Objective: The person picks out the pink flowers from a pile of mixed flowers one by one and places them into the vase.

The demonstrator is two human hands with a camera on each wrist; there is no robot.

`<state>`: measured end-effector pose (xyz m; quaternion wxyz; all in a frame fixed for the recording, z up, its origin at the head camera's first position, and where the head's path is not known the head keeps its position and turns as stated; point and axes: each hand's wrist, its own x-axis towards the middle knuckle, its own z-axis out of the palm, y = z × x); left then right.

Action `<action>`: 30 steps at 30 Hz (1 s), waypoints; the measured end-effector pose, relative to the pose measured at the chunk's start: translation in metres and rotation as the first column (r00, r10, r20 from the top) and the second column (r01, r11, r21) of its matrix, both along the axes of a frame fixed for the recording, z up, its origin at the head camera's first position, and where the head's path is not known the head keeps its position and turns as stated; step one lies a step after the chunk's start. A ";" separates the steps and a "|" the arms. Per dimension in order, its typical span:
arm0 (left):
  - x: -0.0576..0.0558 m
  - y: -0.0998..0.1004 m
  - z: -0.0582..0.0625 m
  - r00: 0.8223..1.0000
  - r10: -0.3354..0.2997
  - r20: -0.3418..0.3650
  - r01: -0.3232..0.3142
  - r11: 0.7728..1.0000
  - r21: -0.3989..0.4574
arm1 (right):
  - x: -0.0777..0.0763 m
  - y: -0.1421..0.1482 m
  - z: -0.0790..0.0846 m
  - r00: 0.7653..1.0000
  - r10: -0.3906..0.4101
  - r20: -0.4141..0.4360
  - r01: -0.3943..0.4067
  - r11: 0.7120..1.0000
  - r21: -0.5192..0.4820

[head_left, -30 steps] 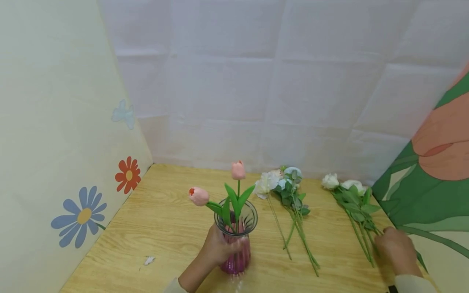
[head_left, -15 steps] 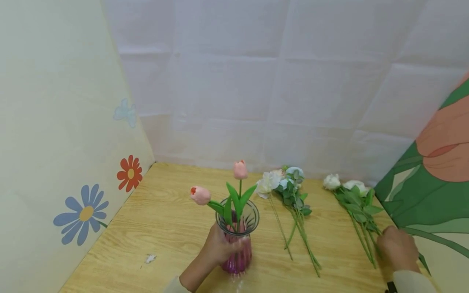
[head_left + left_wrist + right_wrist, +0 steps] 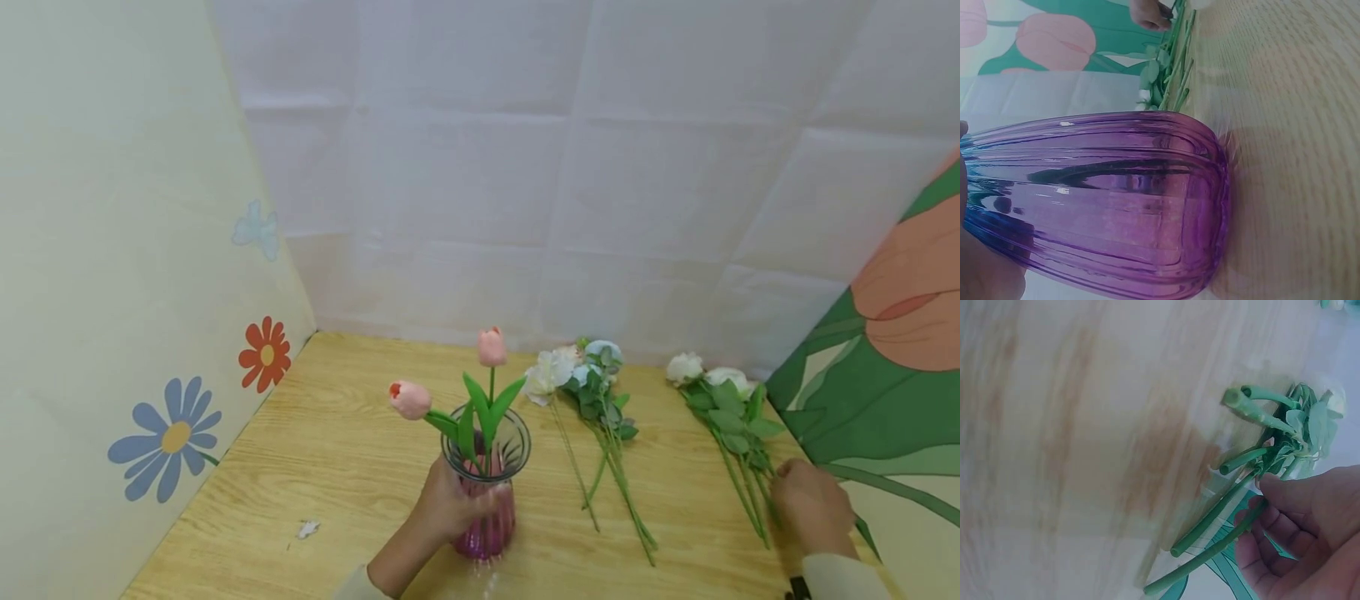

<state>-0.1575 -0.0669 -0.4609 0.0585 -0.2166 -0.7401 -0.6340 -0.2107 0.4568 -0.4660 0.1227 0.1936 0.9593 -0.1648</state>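
My left hand [image 3: 447, 502] grips a ribbed glass vase [image 3: 487, 533], clear at the rim and purple-pink below. Two pink tulips with green leaves stand in it: one upright tulip [image 3: 492, 347], and another tulip [image 3: 410, 401] leaning left over the rim. In the left wrist view the base of the vase [image 3: 1129, 212] meets the tabletop. At the right edge of the table my right hand [image 3: 813, 508] is at the stems of a bunch of white flowers [image 3: 727, 382]. Seen from the right wrist, thumb and fingers of that hand [image 3: 1310, 531] pinch one green flower stem [image 3: 1204, 556].
Between vase and right hand lie white and pale blue flowers [image 3: 551, 375] with long stems [image 3: 622, 492]. A small white mark [image 3: 307, 529] is on the wooden table [image 3: 360, 458] at left. Printed walls stand left and right, and a creased white sheet [image 3: 465, 167] hangs behind.
The white flower heads at right have shifted slightly to the right, while the right hand stays by their stems. Left hand and vase hold still; the head view has shifted a little.
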 end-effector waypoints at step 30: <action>0.001 0.000 0.000 0.999 0.033 0.017 -0.033 0.999 -0.038 | 0.012 -0.021 0.019 0.986 -0.001 -0.165 -0.001 1.000 -0.011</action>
